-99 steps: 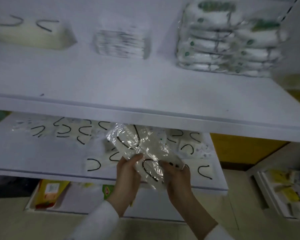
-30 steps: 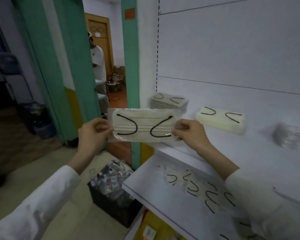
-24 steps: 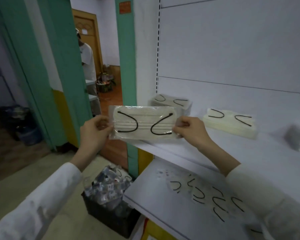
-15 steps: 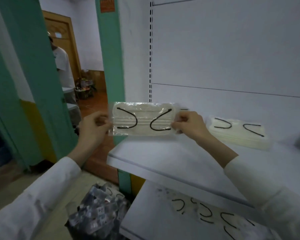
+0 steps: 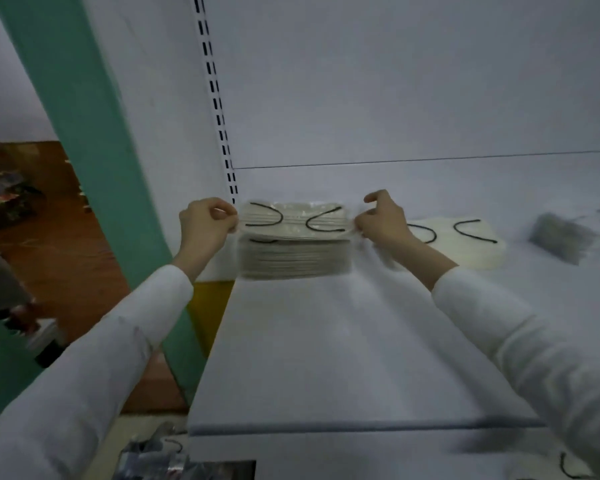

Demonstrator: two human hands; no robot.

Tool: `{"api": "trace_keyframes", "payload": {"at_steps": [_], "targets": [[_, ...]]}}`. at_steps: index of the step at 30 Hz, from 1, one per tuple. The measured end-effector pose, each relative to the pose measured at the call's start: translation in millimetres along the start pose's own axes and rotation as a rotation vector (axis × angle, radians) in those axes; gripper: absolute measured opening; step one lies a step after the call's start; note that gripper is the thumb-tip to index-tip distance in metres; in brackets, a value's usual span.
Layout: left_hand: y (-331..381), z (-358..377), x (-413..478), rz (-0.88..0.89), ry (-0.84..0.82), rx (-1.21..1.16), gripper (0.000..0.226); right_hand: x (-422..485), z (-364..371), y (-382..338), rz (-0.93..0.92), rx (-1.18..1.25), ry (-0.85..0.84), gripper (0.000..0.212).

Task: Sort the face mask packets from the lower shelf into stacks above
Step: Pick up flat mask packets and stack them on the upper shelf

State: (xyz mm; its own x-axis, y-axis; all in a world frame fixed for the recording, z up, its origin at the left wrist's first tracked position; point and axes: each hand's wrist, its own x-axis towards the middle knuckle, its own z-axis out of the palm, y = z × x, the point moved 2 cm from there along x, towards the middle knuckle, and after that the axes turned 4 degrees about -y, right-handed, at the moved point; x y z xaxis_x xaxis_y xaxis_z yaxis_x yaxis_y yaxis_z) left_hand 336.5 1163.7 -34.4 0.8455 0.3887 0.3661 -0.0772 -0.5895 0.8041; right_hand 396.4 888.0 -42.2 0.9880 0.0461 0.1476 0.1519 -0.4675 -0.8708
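Pinched at its ends by the left hand (image 5: 207,223) and right hand (image 5: 383,220), the packet (image 5: 296,221) should be lowered level, edges squared to the stack (image 5: 293,259).

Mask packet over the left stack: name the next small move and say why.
Probably lower it the last bit and let go. The packet is pinched at its ends by the left hand and the right hand, flat and lined up over the left stack on the upper shelf; whether it already touches the stack is unclear.
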Motion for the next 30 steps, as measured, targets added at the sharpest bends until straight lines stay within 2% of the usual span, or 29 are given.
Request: {"api": "trace_keyframes", "payload": {"at_steps": [4, 9, 16, 20, 25, 30], "targets": [[-9, 15, 13, 0.042, -0.049, 0.097, 0.007, 10, 12, 1, -0.066, -0.144, 0.05, 0.03], [-20, 14, 16, 0.061, -0.036, 0.188, 0.012, 12, 26, 1, -0.127, -0.258, 0.035, 0.026], [-28, 17, 20, 0.074, -0.172, 0.281, 0.018, 15, 33, 7, -0.13, -0.395, 0.048, 0.022], [-28, 10, 19, 0.131, -0.117, 0.322, 0.019, 13, 29, 0, -0.177, -0.439, 0.089, 0.028], [-8, -3, 11, 0.289, -0.063, 0.363, 0.019, 0, 22, -11, -0.236, -0.592, 0.127, 0.037], [15, -3, -13, 0.352, -0.154, 0.329, 0.015, -32, 9, -20, -0.356, -0.665, 0.09, 0.037]]}}
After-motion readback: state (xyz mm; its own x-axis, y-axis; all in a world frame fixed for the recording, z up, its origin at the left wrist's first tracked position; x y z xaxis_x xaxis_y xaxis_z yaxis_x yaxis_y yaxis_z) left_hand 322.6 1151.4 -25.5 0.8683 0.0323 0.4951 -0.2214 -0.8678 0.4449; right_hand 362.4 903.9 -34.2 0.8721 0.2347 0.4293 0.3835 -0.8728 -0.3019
